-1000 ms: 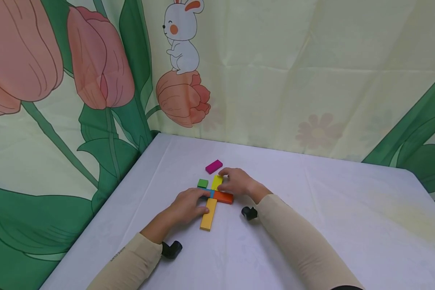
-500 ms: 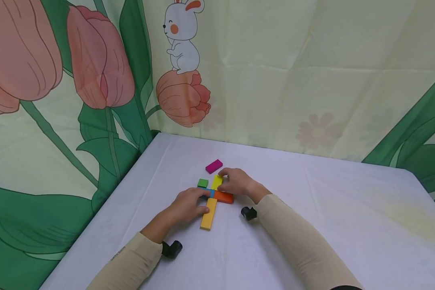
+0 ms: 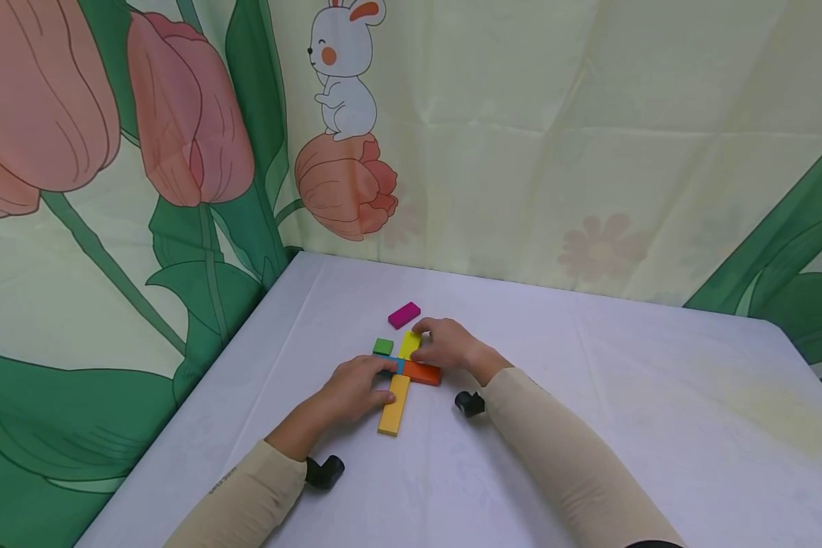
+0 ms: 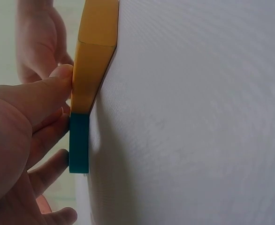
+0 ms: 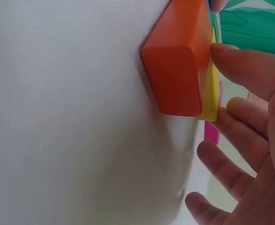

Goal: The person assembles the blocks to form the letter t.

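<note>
Several flat coloured blocks lie in a cross on the white table. An amber block (image 3: 393, 411) forms the near arm, an orange block (image 3: 425, 373) the right one, and a yellow block (image 3: 409, 344) the far one. At the middle and left is a blue block (image 3: 401, 366), partly covered by my left hand (image 3: 352, 390). That hand's thumb touches the top of the amber block; its fingertips rest on the blue (image 4: 79, 143). My right hand (image 3: 450, 342) touches the yellow block with thumb and index finger, the other fingers spread (image 5: 224, 164).
A small green block (image 3: 383, 346) sits just beyond the blue one. Farther back lies a magenta block (image 3: 404, 315) on its own, set at an angle. Behind the table (image 3: 589, 457) hangs a printed curtain (image 3: 493, 152) with tulips and a rabbit.
</note>
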